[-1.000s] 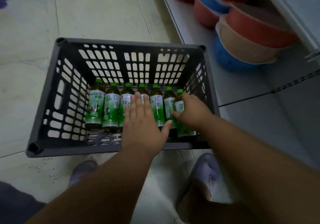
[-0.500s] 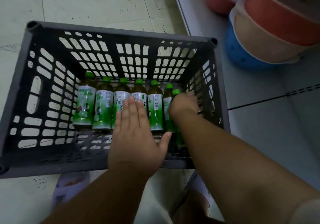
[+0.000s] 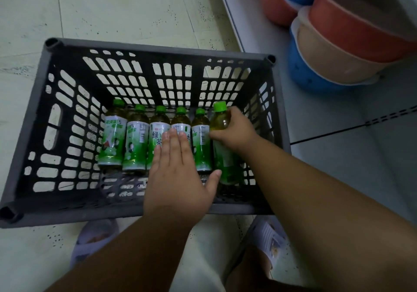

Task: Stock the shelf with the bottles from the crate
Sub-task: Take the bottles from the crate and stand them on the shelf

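Head camera, looking down: the rightmost green-tea bottle (image 3: pixel 222 143) is tipped up out of a row of five more bottles (image 3: pixel 158 138) lying on the floor of the grey crate (image 3: pixel 47 120), its neck pinched in the curled fingers of the right hand (image 3: pixel 234 131). The left hand (image 3: pixel 178 170) lies flat with straight fingers across the neighbouring bottles – thumb spread toward the lifted one. A clean lift probably means drawing the bottle straight up by the shoulder while the flat hand steadies the row, then swinging it clear of the crate wall toward the white shelf (image 3: pixel 338 116) at right.
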